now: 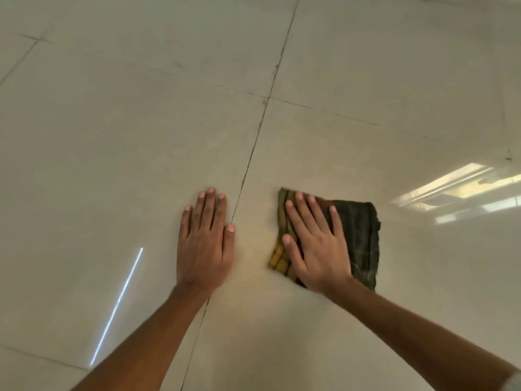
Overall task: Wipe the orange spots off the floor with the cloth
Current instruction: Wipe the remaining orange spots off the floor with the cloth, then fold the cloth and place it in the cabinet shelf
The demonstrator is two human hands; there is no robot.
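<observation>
A folded dark green checked cloth (362, 235) lies flat on the pale tiled floor (141, 136); its near-left corner is stained yellow-orange. My right hand (315, 244) presses flat on the cloth's left half, fingers spread. A faint orange smear (251, 249) shows on the tile between my two hands, just left of the cloth. My left hand (204, 241) rests palm down on the bare floor, left of a tile joint, holding nothing.
A dark grout line (253, 153) runs from the top centre down between my hands. A bright window reflection (456, 190) sits on the floor at right, and a thin light streak (118, 303) at lower left.
</observation>
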